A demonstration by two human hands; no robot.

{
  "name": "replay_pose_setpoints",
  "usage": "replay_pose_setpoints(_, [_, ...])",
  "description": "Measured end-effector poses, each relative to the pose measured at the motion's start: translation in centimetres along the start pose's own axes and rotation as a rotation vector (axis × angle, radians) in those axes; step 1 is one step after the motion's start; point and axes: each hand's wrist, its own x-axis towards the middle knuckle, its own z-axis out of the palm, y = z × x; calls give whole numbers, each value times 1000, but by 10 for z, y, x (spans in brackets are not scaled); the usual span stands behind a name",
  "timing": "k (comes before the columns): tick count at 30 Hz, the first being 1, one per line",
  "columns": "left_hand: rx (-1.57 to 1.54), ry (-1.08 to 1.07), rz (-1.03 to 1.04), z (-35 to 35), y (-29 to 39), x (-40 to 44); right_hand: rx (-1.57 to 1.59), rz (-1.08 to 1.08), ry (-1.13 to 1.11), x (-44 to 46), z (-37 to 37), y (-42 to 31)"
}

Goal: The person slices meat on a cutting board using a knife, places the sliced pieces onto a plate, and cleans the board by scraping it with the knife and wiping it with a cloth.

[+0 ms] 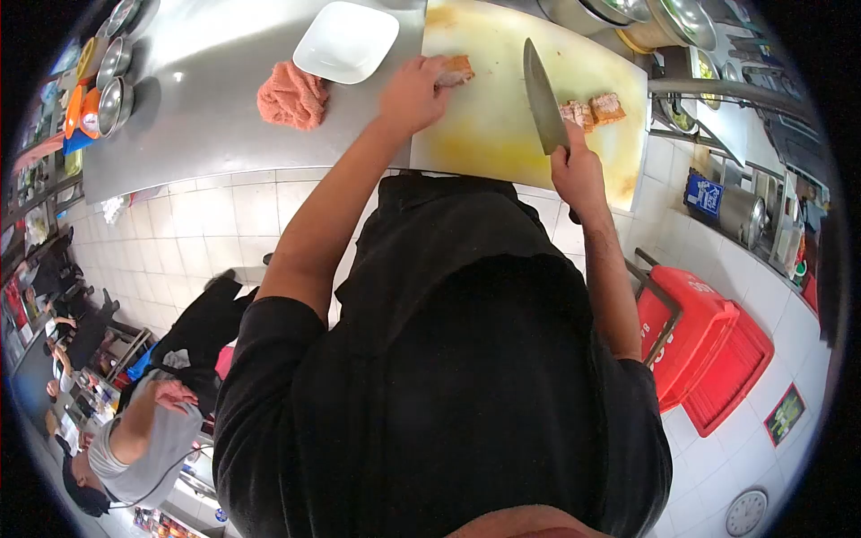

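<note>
My left hand [416,95] is closed around one end of a piece of roast meat [456,72] with a browned crust, at the left side of the cutting board [484,134]. My right hand [577,172] grips the handle of a large kitchen knife [540,94], its blade pointing away from me over the board. Just right of the blade lie more pieces of the meat [607,108], partly hidden by the knife and hand. The board is pale, with yellow stains.
A white square bowl [348,43] and a crumpled pink cloth [293,96] lie on the steel counter [206,99] at left. Metal bowls [115,106] line its far left edge. A red bin [700,341] stands at my right. Behind on the left is another person [148,435].
</note>
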Motion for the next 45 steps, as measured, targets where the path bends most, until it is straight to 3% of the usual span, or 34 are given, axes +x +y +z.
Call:
replay_pose_setpoints(5, [-4,-212,28,-1,27,-17,124,-116,58,-2,22,-33])
replay_pose_setpoints(11, [-174,-68,52,19,17,-25,-52,-88,-2,3,46,-66])
replay_pose_setpoints(20, [-165,-170,28,-10,29,-25,-112,-85,-51,17,64,-84])
replay_pose_setpoints(34, [-166,-117,49,1,20,-25,-180,-160,-3,28,73,-80])
replay_pose_setpoints(45, [-208,-82,37,2,17,-25,-202,-178,-135,50,51,-100])
